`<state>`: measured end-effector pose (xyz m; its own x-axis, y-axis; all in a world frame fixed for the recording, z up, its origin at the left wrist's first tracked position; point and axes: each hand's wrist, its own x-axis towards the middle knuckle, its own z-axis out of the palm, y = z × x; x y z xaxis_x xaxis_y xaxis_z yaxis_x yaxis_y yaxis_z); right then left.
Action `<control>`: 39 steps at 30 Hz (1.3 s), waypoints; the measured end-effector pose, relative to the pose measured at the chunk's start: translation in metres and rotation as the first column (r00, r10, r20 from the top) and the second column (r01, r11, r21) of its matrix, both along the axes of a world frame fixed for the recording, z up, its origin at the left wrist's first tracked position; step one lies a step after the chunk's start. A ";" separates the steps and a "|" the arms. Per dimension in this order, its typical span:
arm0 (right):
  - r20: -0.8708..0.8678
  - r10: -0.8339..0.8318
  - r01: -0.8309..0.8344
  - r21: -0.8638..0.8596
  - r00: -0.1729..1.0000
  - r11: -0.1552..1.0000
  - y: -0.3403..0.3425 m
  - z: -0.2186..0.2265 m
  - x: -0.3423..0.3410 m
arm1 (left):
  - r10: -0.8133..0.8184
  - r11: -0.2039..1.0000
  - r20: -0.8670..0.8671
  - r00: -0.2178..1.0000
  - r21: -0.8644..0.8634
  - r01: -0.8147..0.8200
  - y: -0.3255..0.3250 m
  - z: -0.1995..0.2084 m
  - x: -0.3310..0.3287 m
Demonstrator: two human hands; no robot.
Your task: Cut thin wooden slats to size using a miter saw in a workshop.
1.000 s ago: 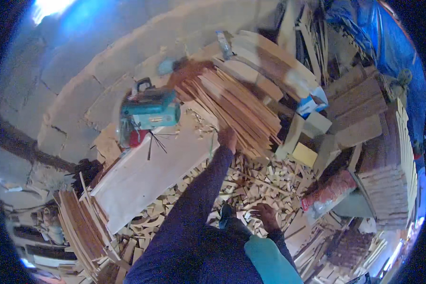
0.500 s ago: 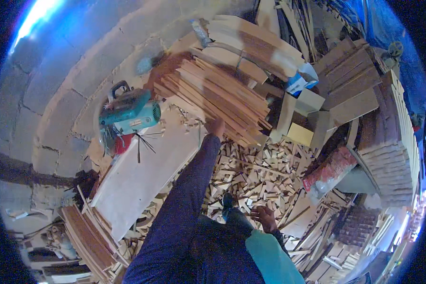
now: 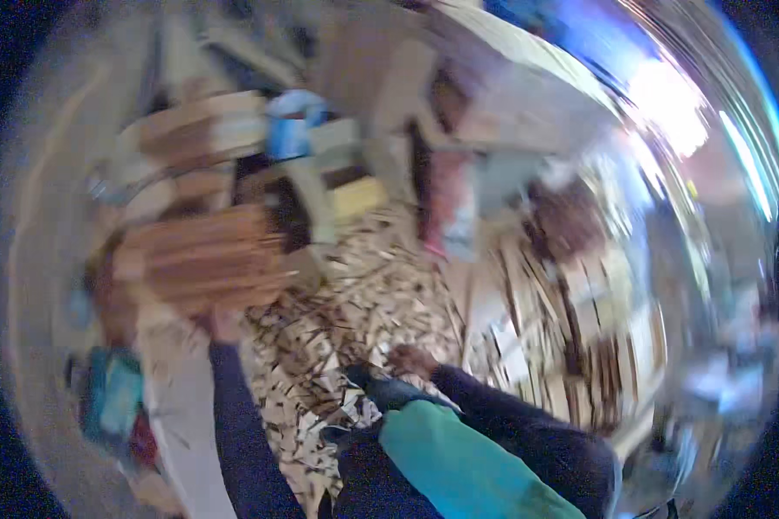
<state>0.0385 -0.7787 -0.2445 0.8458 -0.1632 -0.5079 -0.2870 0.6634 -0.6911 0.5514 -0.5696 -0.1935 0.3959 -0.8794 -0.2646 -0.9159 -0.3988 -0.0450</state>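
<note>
A stack of reddish-brown wooden strips lies at the left on a pale board. My left hand is at the stack's near edge and appears to touch it; its fingers are smeared by motion, so I cannot tell whether they grip a strip. Low over a heap of small wood offcuts, my right hand hangs loosely with its fingers apart and nothing visible in it. Left of the pale board sits a green power tool, blurred.
Beyond the strips are a blue and white box, a yellow block and boards. A red and white sack stands past the offcuts. Upright wood pieces crowd the right side. A green cloth hangs over my front.
My view has swung to the right, so the strips and the power tool now appear farther left. My left hand stays by the stack; more of my right forearm shows.
</note>
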 end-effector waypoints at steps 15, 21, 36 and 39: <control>0.126 -0.507 0.279 0.710 0.853 0.647 0.137 0.155 0.100 | -0.337 0.707 -0.229 0.913 -0.702 0.085 0.067 0.095 -0.316; 0.328 -0.566 0.268 0.633 0.757 0.726 0.128 0.159 0.097 | 0.234 0.516 -0.748 0.621 -0.446 -0.731 0.213 0.046 -0.250; -0.031 -0.294 0.257 0.580 0.955 0.773 0.183 0.126 0.091 | 0.665 0.624 -0.359 0.655 -0.215 -0.751 0.352 0.018 -0.235; 0.086 -0.225 0.131 0.596 0.971 0.792 0.184 0.111 0.101 | 0.604 0.579 -0.222 0.766 -0.537 -0.613 0.377 -0.026 -0.244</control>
<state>0.1395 -0.5949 -0.1338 0.9021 -0.0312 -0.4303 -0.0522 0.9822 -0.1806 0.3071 -0.1924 -0.2192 0.8938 -0.4153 0.1693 -0.4479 -0.8087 0.3813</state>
